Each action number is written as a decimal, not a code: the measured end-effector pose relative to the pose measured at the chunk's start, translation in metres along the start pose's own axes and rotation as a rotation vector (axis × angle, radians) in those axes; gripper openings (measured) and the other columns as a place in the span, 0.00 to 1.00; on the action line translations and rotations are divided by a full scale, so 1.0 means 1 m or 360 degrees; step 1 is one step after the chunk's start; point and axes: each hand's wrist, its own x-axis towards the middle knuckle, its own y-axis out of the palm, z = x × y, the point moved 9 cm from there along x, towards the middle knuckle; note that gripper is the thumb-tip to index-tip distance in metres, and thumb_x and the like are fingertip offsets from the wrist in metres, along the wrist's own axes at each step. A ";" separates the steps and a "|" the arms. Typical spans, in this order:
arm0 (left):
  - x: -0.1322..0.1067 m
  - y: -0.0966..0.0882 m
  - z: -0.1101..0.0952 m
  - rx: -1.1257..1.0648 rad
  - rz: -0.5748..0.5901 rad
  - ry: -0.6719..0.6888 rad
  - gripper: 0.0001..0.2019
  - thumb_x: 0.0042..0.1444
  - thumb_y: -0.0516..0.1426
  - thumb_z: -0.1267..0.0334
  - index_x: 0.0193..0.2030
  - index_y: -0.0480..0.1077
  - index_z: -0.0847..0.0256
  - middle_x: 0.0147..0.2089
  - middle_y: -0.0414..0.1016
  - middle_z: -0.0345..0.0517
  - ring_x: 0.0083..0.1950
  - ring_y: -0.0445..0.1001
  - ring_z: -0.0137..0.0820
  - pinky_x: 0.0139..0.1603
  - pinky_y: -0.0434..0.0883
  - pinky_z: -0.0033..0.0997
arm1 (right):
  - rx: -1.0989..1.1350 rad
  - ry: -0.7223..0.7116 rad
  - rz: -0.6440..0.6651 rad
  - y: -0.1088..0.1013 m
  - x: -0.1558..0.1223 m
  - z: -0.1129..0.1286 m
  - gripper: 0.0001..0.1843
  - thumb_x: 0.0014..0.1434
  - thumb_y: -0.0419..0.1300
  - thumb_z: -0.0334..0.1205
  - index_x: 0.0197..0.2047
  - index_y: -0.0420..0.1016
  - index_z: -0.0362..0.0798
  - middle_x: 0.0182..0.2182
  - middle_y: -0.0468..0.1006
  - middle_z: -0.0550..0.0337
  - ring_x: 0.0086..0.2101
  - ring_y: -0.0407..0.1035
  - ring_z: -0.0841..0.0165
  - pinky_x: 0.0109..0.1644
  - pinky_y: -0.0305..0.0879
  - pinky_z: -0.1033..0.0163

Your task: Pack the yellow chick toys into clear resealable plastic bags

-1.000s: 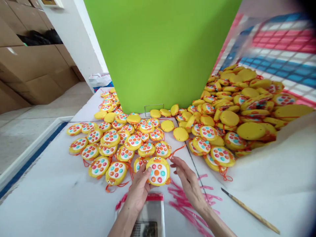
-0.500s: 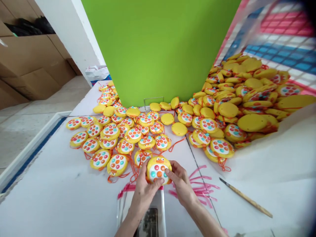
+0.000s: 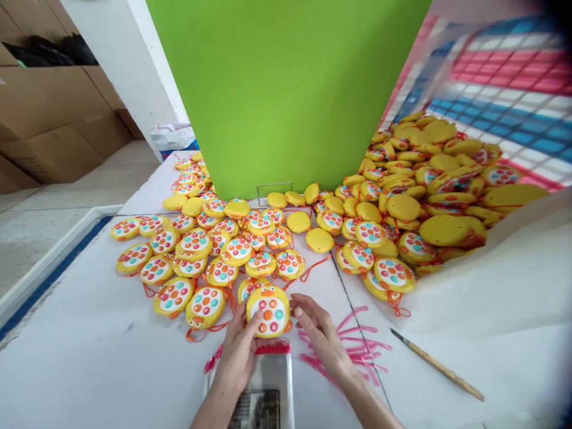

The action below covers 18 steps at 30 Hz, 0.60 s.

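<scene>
A yellow duck-shaped button toy [image 3: 270, 311], with a white face panel of coloured dots, is held in my left hand [image 3: 239, 344]. The thumb presses on its front and the fingers go behind it. My right hand [image 3: 316, 332] is just off the toy's right side, fingers apart and curved towards it, holding nothing. Beneath the hands lies a clear plastic bag [image 3: 285, 381] with a red edge and a dark printed panel. Several more duck toys [image 3: 206, 308] with orange cords spread over the white table [image 3: 89, 357] just beyond.
A tall green panel [image 3: 286, 95] stands behind the toys. At the right, a big heap of duck toys [image 3: 404, 207] lies against a wire grid [image 3: 504, 89] and white sheeting [image 3: 504, 268]. A wooden-handled knife [image 3: 438, 364] lies at the right, near pink strips [image 3: 357, 345].
My right hand has let go of the toy's right side and moved slightly away. My left hand keeps the toy, which has shifted a little left and down.
</scene>
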 end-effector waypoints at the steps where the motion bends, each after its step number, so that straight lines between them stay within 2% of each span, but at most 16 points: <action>1: 0.006 -0.005 -0.009 -0.0035 -0.0047 0.0024 0.22 0.50 0.63 0.68 0.52 0.68 0.59 0.43 0.78 0.47 0.39 0.78 0.36 0.35 0.78 0.32 | -0.0226 -0.0064 -0.0049 -0.011 0.008 0.000 0.19 0.62 0.53 0.50 0.51 0.69 0.48 0.46 0.76 0.51 0.45 0.71 0.59 0.44 0.70 0.57; 4: 0.025 -0.021 -0.048 -0.0330 -0.0131 0.0194 0.15 0.56 0.56 0.71 0.50 0.69 0.60 0.44 0.78 0.49 0.40 0.79 0.35 0.35 0.79 0.33 | -0.0885 -0.0320 -0.0303 -0.050 0.040 0.006 0.19 0.60 0.53 0.45 0.53 0.67 0.47 0.48 0.74 0.49 0.48 0.69 0.58 0.50 0.68 0.52; 6: 0.034 -0.025 -0.069 -0.0512 -0.0079 0.0239 0.12 0.60 0.51 0.69 0.49 0.70 0.64 0.48 0.76 0.56 0.47 0.77 0.40 0.41 0.78 0.36 | -0.1068 -0.0405 -0.0439 -0.072 0.066 0.009 0.23 0.57 0.54 0.39 0.56 0.65 0.46 0.53 0.70 0.48 0.55 0.62 0.55 0.58 0.60 0.47; 8: 0.039 -0.029 -0.075 -0.0546 -0.0047 0.0175 0.12 0.61 0.50 0.67 0.48 0.70 0.68 0.51 0.74 0.63 0.52 0.75 0.45 0.43 0.77 0.39 | -0.1133 -0.0421 -0.0511 -0.087 0.092 0.012 0.27 0.52 0.54 0.32 0.57 0.64 0.45 0.58 0.64 0.46 0.61 0.53 0.53 0.63 0.51 0.44; 11: 0.040 -0.038 -0.057 -0.0451 -0.0104 0.0043 0.11 0.60 0.51 0.70 0.48 0.69 0.69 0.52 0.73 0.65 0.52 0.75 0.46 0.44 0.77 0.40 | -0.1181 -0.0437 -0.0550 -0.096 0.123 0.020 0.30 0.48 0.52 0.23 0.56 0.66 0.42 0.61 0.60 0.43 0.64 0.46 0.51 0.65 0.41 0.41; 14: 0.035 -0.048 -0.031 -0.0327 -0.0170 -0.0030 0.13 0.58 0.53 0.73 0.49 0.68 0.69 0.48 0.76 0.62 0.47 0.77 0.41 0.43 0.77 0.38 | -0.1117 -0.0474 -0.0526 -0.098 0.142 0.030 0.28 0.48 0.50 0.20 0.52 0.70 0.43 0.59 0.65 0.42 0.62 0.49 0.52 0.65 0.37 0.40; 18: 0.026 -0.054 -0.007 -0.0252 -0.0250 -0.0151 0.13 0.54 0.57 0.74 0.48 0.69 0.67 0.40 0.79 0.58 0.39 0.79 0.37 0.36 0.76 0.33 | -0.0885 -0.0470 -0.0565 -0.108 0.148 0.044 0.21 0.51 0.53 0.27 0.49 0.71 0.45 0.51 0.73 0.43 0.56 0.60 0.51 0.63 0.47 0.42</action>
